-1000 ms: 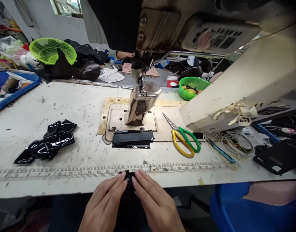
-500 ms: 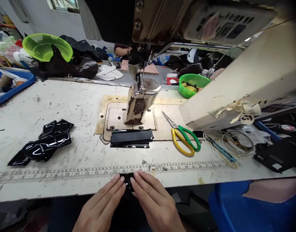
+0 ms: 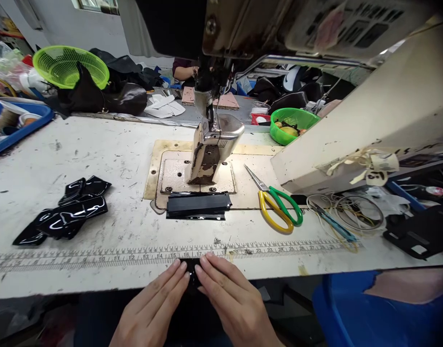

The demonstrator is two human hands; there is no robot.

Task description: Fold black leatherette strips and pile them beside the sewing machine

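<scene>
Now left hand (image 3: 152, 303), right hand (image 3: 234, 299) in closed grip on black piece (image 3: 191, 266), gap gone

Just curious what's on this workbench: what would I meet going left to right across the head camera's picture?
Glossy black pieces → left hand → held black piece → right hand → yellow-and-green scissors → tangled cords → flat black piece.

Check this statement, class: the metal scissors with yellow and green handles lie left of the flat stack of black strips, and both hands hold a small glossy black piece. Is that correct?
One error: the scissors lie to the right of the stack, as the head view shows. The rest stands: the left hand and right hand hold the black piece.
</scene>
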